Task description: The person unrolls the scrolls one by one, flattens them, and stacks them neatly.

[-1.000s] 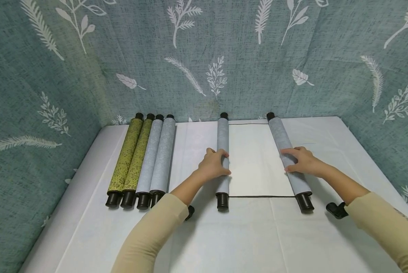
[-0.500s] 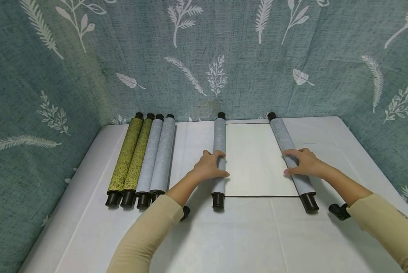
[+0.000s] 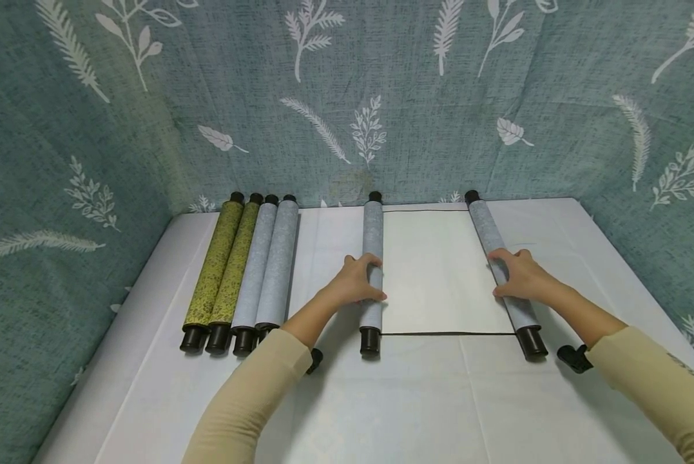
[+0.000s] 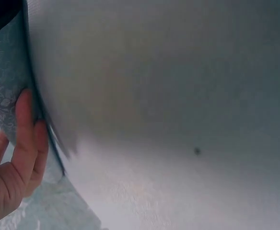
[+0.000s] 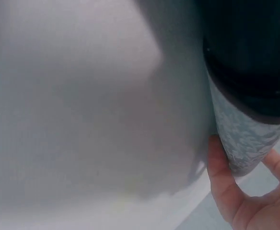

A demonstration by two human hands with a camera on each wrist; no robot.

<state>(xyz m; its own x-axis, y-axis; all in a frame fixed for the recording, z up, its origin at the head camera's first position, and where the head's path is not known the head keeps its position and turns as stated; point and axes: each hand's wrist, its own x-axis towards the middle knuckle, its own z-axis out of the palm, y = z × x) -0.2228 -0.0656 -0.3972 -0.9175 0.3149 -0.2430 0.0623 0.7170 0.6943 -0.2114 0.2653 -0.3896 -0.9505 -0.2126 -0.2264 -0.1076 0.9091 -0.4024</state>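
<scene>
A hanging scroll lies partly unrolled, its blank cream paper (image 3: 433,270) spread between two grey-blue patterned rolls with black end knobs. My left hand (image 3: 351,281) grips the left roll (image 3: 373,225), which lies nearly straight away from me. Around the slanted right roll (image 3: 486,222) curve the thumb and fingers of my right hand (image 3: 523,278). In the left wrist view, fingers (image 4: 26,139) lie along the patterned cloth of the roll. The right wrist view has the black knob (image 5: 250,57) close up, with the right hand (image 5: 255,201) around the roll beyond it.
Two yellow-green patterned scrolls (image 3: 213,264) and two grey-blue scrolls (image 3: 277,264) lie rolled side by side at the left. All rest on a white-covered table (image 3: 393,412). A teal leaf-print cloth (image 3: 347,129) hangs behind and at both sides.
My right hand and the right roll have moved right. The left roll and left hand shifted slightly left, then nearly stopped. More cream paper shows between the rolls.
</scene>
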